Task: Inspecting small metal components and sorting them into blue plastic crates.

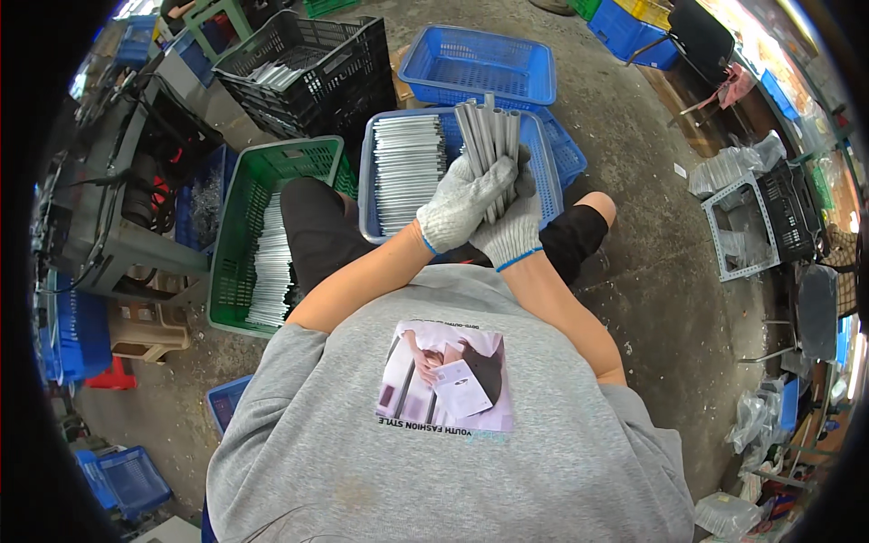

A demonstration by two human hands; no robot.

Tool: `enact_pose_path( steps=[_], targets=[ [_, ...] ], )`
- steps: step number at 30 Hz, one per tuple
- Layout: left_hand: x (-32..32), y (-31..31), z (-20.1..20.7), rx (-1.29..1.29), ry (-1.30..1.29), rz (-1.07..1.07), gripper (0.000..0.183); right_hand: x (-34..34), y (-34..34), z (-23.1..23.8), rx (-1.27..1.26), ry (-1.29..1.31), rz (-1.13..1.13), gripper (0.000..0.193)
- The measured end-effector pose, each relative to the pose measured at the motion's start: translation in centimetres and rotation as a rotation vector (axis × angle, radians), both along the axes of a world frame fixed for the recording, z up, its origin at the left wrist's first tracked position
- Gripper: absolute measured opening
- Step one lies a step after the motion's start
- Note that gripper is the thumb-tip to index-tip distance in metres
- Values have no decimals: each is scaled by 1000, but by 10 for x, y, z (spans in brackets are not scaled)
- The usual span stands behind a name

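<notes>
Both my hands wear white knitted gloves with blue cuffs and are closed around one bundle of metal tubes point(487, 131). My left hand point(466, 199) wraps the bundle from the near left side. My right hand point(516, 217) grips it from the right and partly from behind; some of its fingers are hidden by the tubes. The bundle stands roughly upright, its upper ends uneven, above the right part of a blue basket point(369, 181). In that basket's left half lies a neat stack of similar silvery tubes point(407, 172).
A green crate point(224, 244) holding more tubes point(272, 262) stands left of my knee. Black crates point(317, 81) are stacked at the far left, a blue basket point(475, 77) lies beyond. A machine point(136, 181) stands at left; a metal-framed crate point(747, 226) sits at right.
</notes>
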State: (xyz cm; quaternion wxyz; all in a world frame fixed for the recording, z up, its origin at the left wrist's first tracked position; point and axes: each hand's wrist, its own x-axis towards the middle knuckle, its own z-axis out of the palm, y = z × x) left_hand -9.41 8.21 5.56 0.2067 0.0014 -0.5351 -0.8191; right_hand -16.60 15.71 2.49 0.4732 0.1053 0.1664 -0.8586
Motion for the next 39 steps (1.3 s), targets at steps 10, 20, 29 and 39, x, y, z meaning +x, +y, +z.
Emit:
enact_pose_path(
  steps=[10, 20, 29, 39],
  targets=[
    [72, -58, 11, -98, -121, 198, 22, -10, 7, -7, 107, 306, 273, 26],
    [153, -98, -9, -851, -454, 534, 12, 4, 31, 53, 584, 1491, 293, 21],
    [167, -100, -22, -987, -501, 516, 24, 18, 34, 78, 811, 2248, 175, 17],
    [168, -90, -14, -1312, -379, 542, 35, 20, 23, 76, 830, 2488, 308, 21]
  ],
)
